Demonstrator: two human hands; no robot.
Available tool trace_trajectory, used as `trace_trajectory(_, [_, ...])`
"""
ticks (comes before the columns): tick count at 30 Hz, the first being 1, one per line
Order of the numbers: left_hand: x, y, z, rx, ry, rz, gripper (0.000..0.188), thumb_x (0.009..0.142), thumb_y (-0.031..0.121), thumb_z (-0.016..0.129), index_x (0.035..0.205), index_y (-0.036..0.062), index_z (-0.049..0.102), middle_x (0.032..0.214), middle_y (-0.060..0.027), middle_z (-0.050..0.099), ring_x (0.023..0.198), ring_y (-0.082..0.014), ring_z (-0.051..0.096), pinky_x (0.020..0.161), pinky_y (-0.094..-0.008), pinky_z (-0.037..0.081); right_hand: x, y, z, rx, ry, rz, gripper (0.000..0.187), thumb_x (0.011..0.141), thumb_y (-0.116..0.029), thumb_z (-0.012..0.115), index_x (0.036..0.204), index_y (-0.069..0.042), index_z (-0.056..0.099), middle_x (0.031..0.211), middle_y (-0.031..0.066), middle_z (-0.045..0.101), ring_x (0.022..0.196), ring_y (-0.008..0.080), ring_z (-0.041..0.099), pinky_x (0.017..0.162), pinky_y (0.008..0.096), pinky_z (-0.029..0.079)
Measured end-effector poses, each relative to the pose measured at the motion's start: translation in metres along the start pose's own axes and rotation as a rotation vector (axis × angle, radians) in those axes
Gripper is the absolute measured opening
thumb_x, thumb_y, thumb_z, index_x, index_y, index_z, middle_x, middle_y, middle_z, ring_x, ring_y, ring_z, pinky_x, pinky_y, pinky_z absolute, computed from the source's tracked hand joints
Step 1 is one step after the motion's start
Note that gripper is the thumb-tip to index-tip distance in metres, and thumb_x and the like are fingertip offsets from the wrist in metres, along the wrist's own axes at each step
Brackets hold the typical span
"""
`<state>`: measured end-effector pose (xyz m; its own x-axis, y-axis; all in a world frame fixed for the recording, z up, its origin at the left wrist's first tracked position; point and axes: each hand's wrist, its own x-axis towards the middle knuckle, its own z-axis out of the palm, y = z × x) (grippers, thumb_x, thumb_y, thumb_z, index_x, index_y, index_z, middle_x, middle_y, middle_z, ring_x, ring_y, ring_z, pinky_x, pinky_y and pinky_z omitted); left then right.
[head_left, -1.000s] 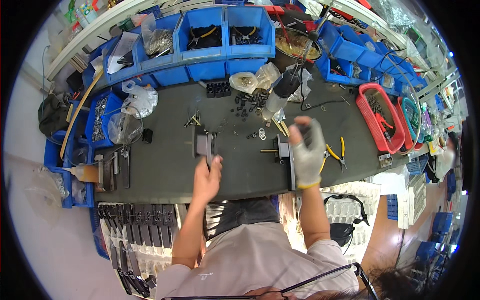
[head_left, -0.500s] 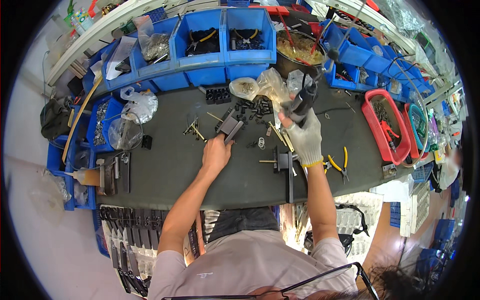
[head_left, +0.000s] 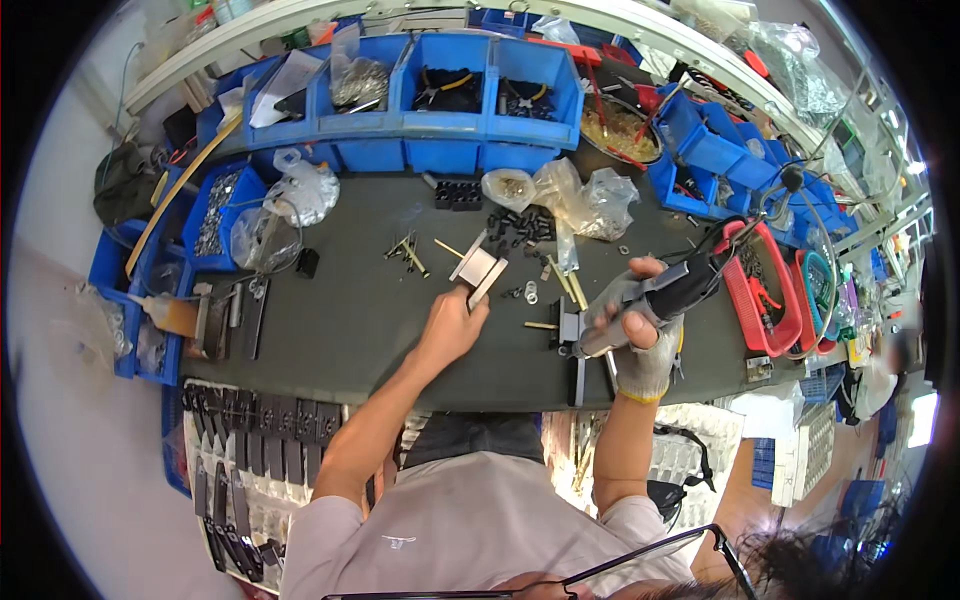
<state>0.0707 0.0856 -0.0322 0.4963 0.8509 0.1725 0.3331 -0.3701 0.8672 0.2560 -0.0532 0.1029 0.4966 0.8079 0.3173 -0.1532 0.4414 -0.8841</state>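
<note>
My left hand is closed on the lower end of a metal channel bracket, whose face catches the light above the middle of the bench. My right hand, in a white work glove with bare fingertips, grips a black-and-grey electric screwdriver. The driver lies tilted across that hand, its grey nose down toward the left. Behind the nose, a second bracket rests on the bench, partly covered by hand and tool. Brass-coloured rods and small rings lie between the hands.
Small black parts are heaped beyond the left hand, beside plastic bags. Blue bins line the back. On the right stands a red basket; a glue bottle is at left. Dark parts lie on a tray below the bench edge.
My right hand has come nearer to me, and the screwdriver has swung from upright to slanting down left. The left hand's bracket has turned, its face now bright. The whole view has shifted slightly.
</note>
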Motion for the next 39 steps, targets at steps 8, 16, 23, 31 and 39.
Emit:
trace_trajectory(8, [-0.092,0.013,-0.011,-0.476,-0.06,-0.352,0.025,0.104,0.023,0.058,0.091,0.002,0.062,0.065,0.0032,0.051,0.054,-0.0042,0.046,0.048,-0.0227,0.036,-0.014,0.019,0.03,0.366,-0.159,0.297,0.115,0.073,-0.099,0.033,0.111,0.005,0.062,0.066,0.0104,0.059,0.057,0.0182,0.056,0.054,0.0282,0.043])
trace_trajectory(16, [-0.118,0.028,-0.018,-0.812,-0.003,-0.393,0.02,0.103,0.013,0.057,0.095,-0.0042,0.061,0.064,0.0019,0.05,0.054,-0.0055,0.046,0.049,-0.0233,0.037,-0.021,0.019,0.04,0.438,-0.045,0.202,0.103,0.079,-0.084,0.044,0.113,0.011,0.065,0.068,0.0165,0.062,0.058,0.0233,0.058,0.053,0.0335,0.045])
trace_trajectory(23, [-0.13,0.039,-0.007,-0.81,0.124,-0.435,0.024,0.104,0.016,0.057,0.092,-0.0038,0.061,0.062,-0.0002,0.052,0.049,-0.0074,0.048,0.045,-0.0247,0.038,-0.036,0.015,0.055,0.552,0.092,0.04,0.088,0.083,-0.08,0.048,0.109,0.003,0.063,0.094,0.0135,0.061,0.067,0.025,0.059,0.058,0.0386,0.051])
trace_trajectory(31, [-0.114,0.053,-0.028,-1.098,0.093,-0.638,0.029,0.1,0.027,0.064,0.088,0.0013,0.059,0.062,-0.0009,0.05,0.048,-0.0109,0.048,0.044,-0.0276,0.038,-0.036,0.028,0.073,0.31,-0.092,0.025,0.04,0.077,-0.024,0.077,0.102,-0.005,0.051,0.077,0.0067,0.051,0.064,0.0195,0.056,0.056,0.0343,0.05])
trace_trajectory(39, [-0.111,0.055,-0.036,-1.246,0.112,-0.691,0.026,0.101,0.027,0.062,0.088,0.0082,0.053,0.06,0.0027,0.042,0.046,-0.0092,0.04,0.043,-0.0262,0.033,-0.043,0.007,0.089,0.343,-0.174,-0.144,0.036,0.079,-0.028,0.069,0.101,-0.005,0.053,0.069,0.0046,0.052,0.058,0.0199,0.053,0.051,0.0341,0.046])
